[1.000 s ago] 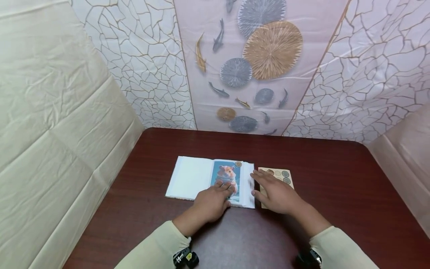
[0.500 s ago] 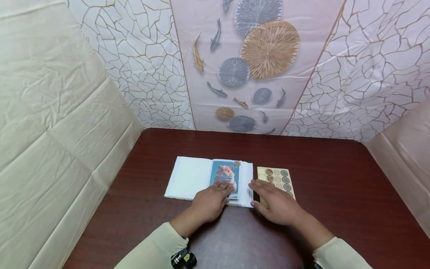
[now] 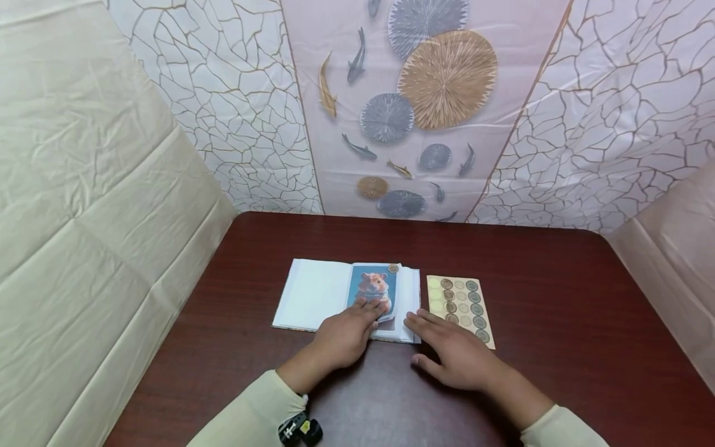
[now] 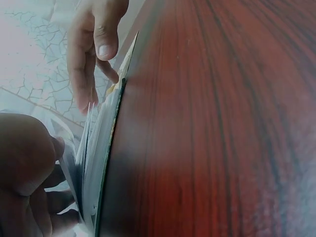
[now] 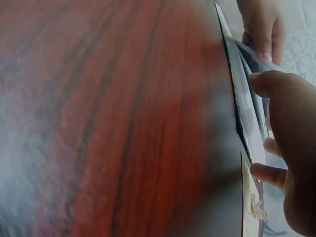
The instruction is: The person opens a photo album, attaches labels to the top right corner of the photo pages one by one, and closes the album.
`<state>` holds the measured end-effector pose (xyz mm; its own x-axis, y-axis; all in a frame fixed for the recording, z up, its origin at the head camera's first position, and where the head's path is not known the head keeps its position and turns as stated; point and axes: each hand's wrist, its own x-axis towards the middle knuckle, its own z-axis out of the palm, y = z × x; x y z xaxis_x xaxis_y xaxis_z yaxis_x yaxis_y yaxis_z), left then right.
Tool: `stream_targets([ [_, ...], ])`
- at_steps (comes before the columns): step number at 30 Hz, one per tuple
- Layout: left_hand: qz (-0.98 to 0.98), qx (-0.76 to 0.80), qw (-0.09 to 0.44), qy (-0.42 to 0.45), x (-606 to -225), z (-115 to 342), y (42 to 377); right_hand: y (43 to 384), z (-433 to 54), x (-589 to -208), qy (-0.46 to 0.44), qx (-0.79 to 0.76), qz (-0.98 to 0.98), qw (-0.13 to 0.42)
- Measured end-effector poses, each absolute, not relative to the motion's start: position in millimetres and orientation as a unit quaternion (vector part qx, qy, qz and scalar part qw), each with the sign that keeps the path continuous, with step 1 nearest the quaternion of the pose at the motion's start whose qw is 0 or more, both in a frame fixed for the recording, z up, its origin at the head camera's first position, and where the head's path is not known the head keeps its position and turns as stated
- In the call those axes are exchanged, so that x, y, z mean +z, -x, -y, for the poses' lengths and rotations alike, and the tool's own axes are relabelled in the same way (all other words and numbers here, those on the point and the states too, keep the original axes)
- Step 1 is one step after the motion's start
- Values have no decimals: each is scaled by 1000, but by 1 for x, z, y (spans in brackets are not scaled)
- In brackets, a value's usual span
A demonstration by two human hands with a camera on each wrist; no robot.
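Observation:
An open book [image 3: 315, 292] lies on the table, blank white on its left side. On its right side is a blue hamster picture [image 3: 373, 282] with a round coin-like sticker [image 3: 393, 269] at its top right corner. My left hand [image 3: 346, 335] rests on the lower part of this picture, fingers stretched across it. The picture's lower right corner curls up, and another sheet shows beneath. My right hand [image 3: 452, 351] is spread with fingertips at the book's lower right edge, thumb apart. In the left wrist view, loose pages [image 4: 86, 158] stand raised from the cover beside the left hand.
Right of the book lies a cream sheet [image 3: 463, 304] with rows of round coin-like stickers, partly behind the right hand. The dark red wooden table [image 3: 536, 292] ends at a patterned curtain [image 3: 385, 205]. Pale cloth [image 3: 112, 248] hangs at the left.
The picture's lower edge has lifted and shifted up under the left hand, baring the sheet below. My right hand has drawn down toward me, uncovering more of the sticker sheet.

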<state>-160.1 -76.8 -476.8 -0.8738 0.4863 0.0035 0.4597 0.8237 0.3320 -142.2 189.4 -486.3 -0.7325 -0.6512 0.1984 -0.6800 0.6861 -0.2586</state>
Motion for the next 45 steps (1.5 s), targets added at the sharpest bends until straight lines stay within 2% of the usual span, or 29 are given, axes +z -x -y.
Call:
stream_targets([
  [15, -944, 206, 22, -255, -478, 82, 160, 138, -186, -491, -402, 134, 904, 57],
  [22, -946, 212, 16, -245, -477, 84, 159, 137, -185, -493, -394, 117, 911, 38],
  [45, -935, 237, -145, -222, -480, 101, 154, 138, -185, -498, -389, 127, 912, 31],
])
